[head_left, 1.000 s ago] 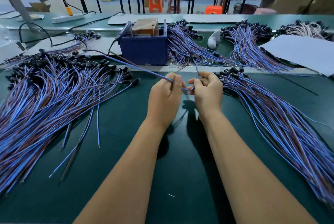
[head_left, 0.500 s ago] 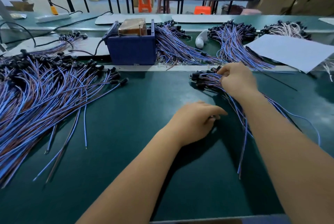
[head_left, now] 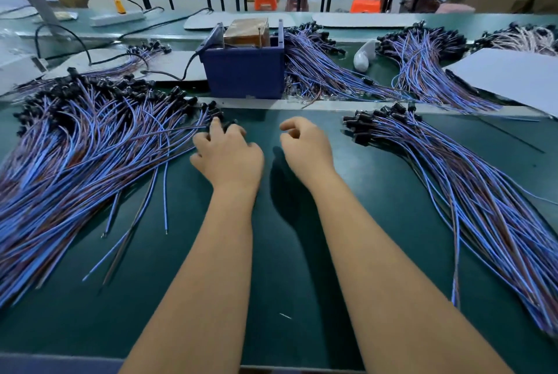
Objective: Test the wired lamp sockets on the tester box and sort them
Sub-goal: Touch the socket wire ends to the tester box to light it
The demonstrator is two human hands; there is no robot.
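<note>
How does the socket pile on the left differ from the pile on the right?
The left pile is larger and looser, with stray wires; the right pile is smaller and tidier. The left hand touches the left pile; the right hand is clear of the right pile. Both hold blue-wired black sockets.

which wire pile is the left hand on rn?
The big pile on the left: the left hand touches its socket ends. The right-side pile and those behind the blue tester box lie untouched.
</note>
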